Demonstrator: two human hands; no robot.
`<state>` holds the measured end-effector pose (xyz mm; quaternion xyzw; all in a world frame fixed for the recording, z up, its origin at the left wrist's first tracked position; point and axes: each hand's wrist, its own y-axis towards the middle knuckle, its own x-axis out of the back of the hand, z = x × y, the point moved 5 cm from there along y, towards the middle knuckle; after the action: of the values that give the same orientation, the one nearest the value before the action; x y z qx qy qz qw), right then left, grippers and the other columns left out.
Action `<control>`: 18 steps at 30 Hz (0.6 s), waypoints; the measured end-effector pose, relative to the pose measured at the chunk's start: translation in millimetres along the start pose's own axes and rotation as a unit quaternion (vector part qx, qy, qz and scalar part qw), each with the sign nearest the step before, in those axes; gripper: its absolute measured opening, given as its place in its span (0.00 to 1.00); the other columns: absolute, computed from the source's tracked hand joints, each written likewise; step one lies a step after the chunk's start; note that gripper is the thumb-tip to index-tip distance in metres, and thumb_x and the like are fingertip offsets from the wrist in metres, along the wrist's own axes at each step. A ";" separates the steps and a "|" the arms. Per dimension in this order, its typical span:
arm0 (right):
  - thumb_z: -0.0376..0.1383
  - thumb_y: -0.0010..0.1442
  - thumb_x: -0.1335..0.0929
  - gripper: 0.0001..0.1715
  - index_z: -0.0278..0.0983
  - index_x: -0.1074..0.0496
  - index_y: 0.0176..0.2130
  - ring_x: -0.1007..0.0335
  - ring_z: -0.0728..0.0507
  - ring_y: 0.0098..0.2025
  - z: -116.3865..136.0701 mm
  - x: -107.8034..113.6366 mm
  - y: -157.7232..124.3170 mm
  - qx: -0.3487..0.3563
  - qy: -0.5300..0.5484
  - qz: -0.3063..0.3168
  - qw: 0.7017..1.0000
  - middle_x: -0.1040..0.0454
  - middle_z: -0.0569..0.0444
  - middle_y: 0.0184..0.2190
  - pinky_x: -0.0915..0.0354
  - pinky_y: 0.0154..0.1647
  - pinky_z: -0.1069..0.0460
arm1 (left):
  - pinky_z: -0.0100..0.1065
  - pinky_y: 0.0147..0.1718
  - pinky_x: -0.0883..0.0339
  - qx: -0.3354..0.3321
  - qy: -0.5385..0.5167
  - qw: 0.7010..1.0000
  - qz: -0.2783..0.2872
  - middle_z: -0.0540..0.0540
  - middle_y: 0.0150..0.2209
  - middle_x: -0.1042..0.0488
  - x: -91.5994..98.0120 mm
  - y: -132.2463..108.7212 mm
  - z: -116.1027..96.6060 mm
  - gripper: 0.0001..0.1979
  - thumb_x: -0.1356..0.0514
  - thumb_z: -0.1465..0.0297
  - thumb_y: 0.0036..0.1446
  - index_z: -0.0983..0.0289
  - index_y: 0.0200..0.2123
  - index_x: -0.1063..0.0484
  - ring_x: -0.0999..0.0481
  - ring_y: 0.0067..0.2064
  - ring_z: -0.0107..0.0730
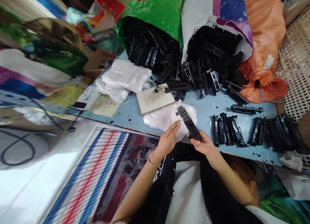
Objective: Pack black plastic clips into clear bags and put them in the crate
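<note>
My right hand (pixel 203 144) grips the lower end of a long black plastic part (pixel 188 122) with a slotted body, tilted with its far end up and to the left. My left hand (pixel 168 138) is just left of it, fingers straight and close together at a clear plastic bag (pixel 182 133) by the table's front edge; the thumb is hidden. Beneath and behind the hands lies a stack of thin clear plastic bags (pixel 157 118). Behind that stack, a worn pale board (pixel 155 99) rests on the blue table (pixel 130 112).
A green sack (pixel 155 7) and a white sack (pixel 198 10) spill black parts at the back. An orange sack (pixel 263 39) stands right. Rows of black parts (pixel 227 130) line the right front. Folded plastic bags (pixel 128 75) and a white box (pixel 88 96) lie left.
</note>
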<state>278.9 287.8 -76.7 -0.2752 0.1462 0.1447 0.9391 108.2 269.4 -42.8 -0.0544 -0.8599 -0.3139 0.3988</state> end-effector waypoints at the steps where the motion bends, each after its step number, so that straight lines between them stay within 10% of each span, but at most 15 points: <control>1: 0.56 0.54 0.33 0.25 0.36 0.33 0.33 0.48 0.52 0.17 -0.7 1.3 -0.4 0.005 -0.005 -0.006 1.000 0.30 0.53 0.23 0.55 0.14 0.56 | 0.39 0.62 0.35 -0.016 -0.008 1.000 0.009 0.64 0.65 0.39 -2.0 0.4 -7.1 0.38 0.54 0.84 0.63 0.59 0.73 0.61 0.38 0.67 0.38; 6: 0.49 0.62 0.36 0.18 0.37 0.36 0.33 0.39 0.48 0.19 -5.8 2.3 -6.3 0.048 -0.138 -0.095 0.985 0.34 0.56 0.19 0.41 0.20 0.53 | 0.42 0.62 0.34 -0.079 -0.062 0.990 0.096 0.66 0.67 0.42 -13.5 3.2 -43.0 0.39 0.55 0.83 0.62 0.61 0.73 0.63 0.39 0.68 0.40; 10: 0.43 0.63 0.36 0.14 0.36 0.34 0.44 0.31 0.42 0.45 19.9 -14.2 -34.4 0.187 -0.308 -0.063 0.931 0.30 0.46 0.42 0.31 0.46 0.46 | 0.41 0.60 0.31 -0.031 -0.082 0.991 0.103 0.64 0.66 0.39 -6.3 6.5 -46.1 0.34 0.48 0.78 0.63 0.62 0.71 0.49 0.34 0.65 0.41; 14: 0.43 0.67 0.35 0.25 0.37 0.36 0.60 0.31 0.45 0.52 46.7 -27.8 -69.1 0.216 -0.282 0.189 0.916 0.38 0.43 0.57 0.33 0.54 0.49 | 0.35 0.51 0.25 0.094 -0.122 0.988 -0.007 0.54 0.48 0.22 57.6 3.6 -42.6 0.15 0.46 0.77 0.64 0.59 0.50 0.25 0.22 0.50 0.32; 18: 0.43 0.70 0.38 0.19 0.38 0.30 0.55 0.29 0.44 0.47 59.2 16.3 -77.3 0.187 -0.450 0.053 0.872 0.28 0.47 0.48 0.33 0.51 0.48 | 0.38 0.43 0.21 0.175 -0.130 0.974 0.060 0.47 0.43 0.21 118.1 -29.4 -23.2 0.13 0.44 0.70 0.63 0.48 0.45 0.23 0.19 0.42 0.34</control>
<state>332.6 261.7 1.9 0.0085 -0.2532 0.2721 0.9283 33.4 213.9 38.9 -0.0753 -0.9413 -0.1239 0.3047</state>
